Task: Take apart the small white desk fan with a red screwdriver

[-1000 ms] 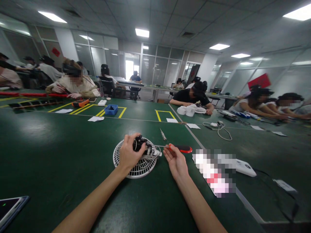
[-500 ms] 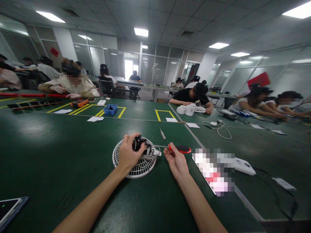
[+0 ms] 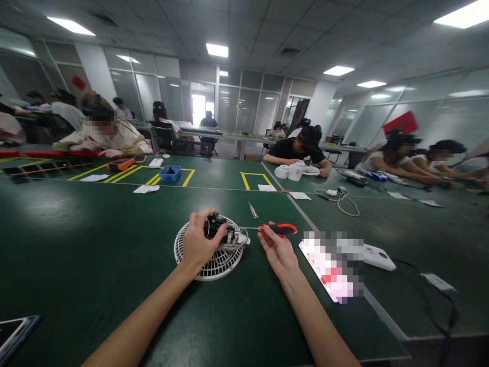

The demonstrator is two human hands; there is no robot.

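Observation:
A white round fan grille (image 3: 214,260) lies flat on the green table (image 3: 95,244) in front of me. My left hand (image 3: 198,242) is closed round a small black motor assembly (image 3: 219,229) with wires, resting on the grille. My right hand (image 3: 277,250) grips a red-and-black handled screwdriver (image 3: 280,229) by its handle, the metal shaft pointing left at the motor assembly. A second, small screwdriver (image 3: 252,210) lies loose on the table just beyond.
A white power bank (image 3: 376,257) and a pixelated flat item (image 3: 332,267) lie to my right. A phone (image 3: 13,334) sits at the near left edge. Further off are a blue tray (image 3: 170,174), a white cable (image 3: 342,199), paper slips, and several seated people around the tables.
My right fingers have closed over the screwdriver handle, which was lying more across an open palm before. The view has shifted slightly; the left hand stays on the motor assembly.

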